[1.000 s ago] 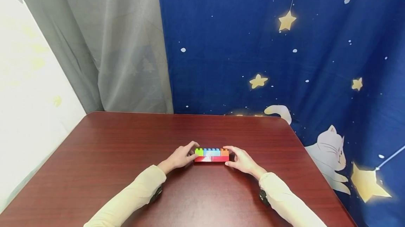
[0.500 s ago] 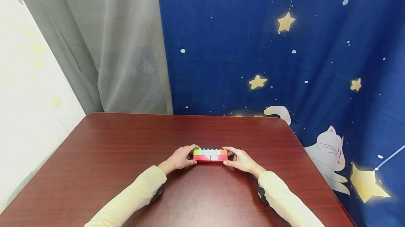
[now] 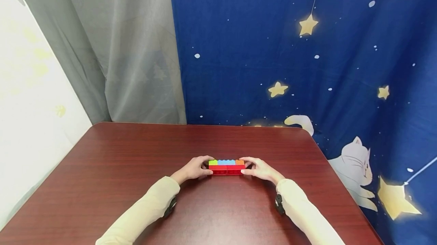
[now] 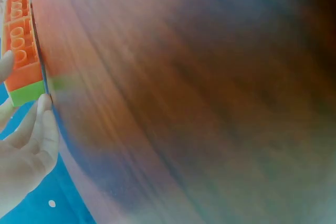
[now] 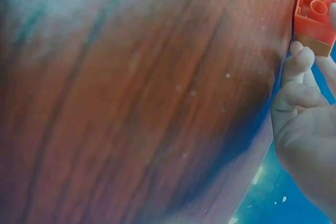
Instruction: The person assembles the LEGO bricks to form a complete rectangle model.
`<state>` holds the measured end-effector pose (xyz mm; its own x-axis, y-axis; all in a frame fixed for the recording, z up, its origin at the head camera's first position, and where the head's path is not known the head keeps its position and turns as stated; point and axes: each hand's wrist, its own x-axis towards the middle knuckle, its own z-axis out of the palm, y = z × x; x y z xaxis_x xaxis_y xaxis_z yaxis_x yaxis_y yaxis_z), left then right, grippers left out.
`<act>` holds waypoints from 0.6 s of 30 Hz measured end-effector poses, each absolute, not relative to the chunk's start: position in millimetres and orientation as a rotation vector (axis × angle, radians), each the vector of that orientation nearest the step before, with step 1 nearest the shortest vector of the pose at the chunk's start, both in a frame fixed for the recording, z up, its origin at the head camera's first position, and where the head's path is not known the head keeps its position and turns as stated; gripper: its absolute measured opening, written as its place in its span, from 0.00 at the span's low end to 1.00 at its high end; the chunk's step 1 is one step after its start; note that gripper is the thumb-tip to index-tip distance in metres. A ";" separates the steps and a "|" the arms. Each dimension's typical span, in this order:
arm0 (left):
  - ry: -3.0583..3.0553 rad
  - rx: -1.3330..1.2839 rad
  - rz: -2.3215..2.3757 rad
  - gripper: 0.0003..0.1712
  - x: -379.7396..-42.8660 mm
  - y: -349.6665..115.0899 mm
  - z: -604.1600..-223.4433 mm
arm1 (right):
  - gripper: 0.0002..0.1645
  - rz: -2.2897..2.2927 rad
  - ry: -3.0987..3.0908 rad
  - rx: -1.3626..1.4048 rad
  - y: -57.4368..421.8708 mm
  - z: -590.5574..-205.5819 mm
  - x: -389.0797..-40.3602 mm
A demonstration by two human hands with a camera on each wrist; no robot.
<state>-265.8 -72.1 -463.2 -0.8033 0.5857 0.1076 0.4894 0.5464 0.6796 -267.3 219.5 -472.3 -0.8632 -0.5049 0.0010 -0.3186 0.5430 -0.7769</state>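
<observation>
A block of joined toy building bricks (image 3: 227,168) is between the hands, in the middle of the table. Its upper row is a green brick, a light blue brick (image 3: 226,162) and an orange brick; two red bricks form the lower row. My left hand (image 3: 195,168) pinches the green end, thumb in front and fingers behind. At the orange end, my right hand (image 3: 260,169) pinches in the same way. Both wrist views show the hollow undersides of the red bricks (image 4: 21,40), with round tubes inside. The block is tilted, its underside turned towards me.
The dark red-brown wooden table (image 3: 136,150) has rounded far corners. Behind it hang a grey curtain (image 3: 143,47) and a blue curtain (image 3: 239,47) with stars and a cat. A white patterned surface (image 3: 34,85) runs along the left.
Both hands have tipped the brick block backwards, so its studs face away and the red underside comes into view. My left fingers have settled on the end. The block has shifted slightly left.
</observation>
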 end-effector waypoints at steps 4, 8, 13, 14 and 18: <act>2.665 0.874 1.107 0.25 -268.0 -71.1 -464.2 | 0.32 -1.237 2.540 -0.673 218.7 -473.4 -270.6; 2.713 0.826 1.132 0.24 -268.7 -70.4 -464.2 | 0.32 -1.264 2.525 -0.614 218.5 -473.9 -273.3; 2.742 0.801 1.172 0.23 -268.9 -70.2 -463.2 | 0.32 -1.280 2.526 -0.581 218.2 -474.4 -275.9; 2.742 0.799 1.175 0.22 -269.2 -70.3 -463.2 | 0.32 -1.282 2.525 -0.575 218.0 -474.4 -276.1; 2.738 0.776 1.169 0.22 -270.0 -70.6 -463.3 | 0.33 -1.290 2.516 -0.565 216.9 -473.6 -276.0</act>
